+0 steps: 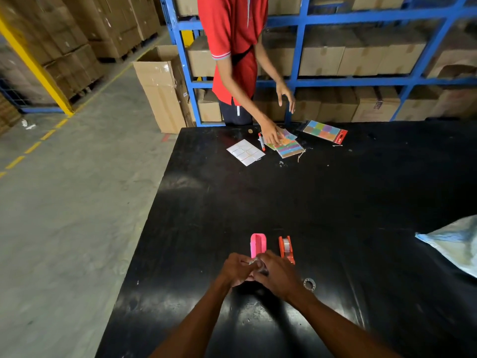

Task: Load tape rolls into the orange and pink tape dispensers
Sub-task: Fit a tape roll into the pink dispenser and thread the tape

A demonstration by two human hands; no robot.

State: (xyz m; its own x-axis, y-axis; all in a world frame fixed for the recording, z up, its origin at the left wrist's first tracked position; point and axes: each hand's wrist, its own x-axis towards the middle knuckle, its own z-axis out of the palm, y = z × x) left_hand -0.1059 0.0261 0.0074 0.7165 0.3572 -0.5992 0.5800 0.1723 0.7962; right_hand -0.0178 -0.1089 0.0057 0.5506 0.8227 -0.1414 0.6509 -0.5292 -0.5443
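While cartons fill blue racks (pixel 361 18), both hands' (pixel 238 270) grip pinches seemingly a tape roll (pixel 256 264) over the black table (pixel 335 202).

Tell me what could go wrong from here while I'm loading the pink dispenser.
Both hands, left hand and right hand, crowd one clear tape roll, so the sticky end could fold onto itself. The empty pink dispenser stands close in front and might get knocked over. The spare roll by your right wrist could be swept away.

Black table (pixel 361 202) w/ dispensers (pixel 286 248), prob. stickers (pixel 324 131)
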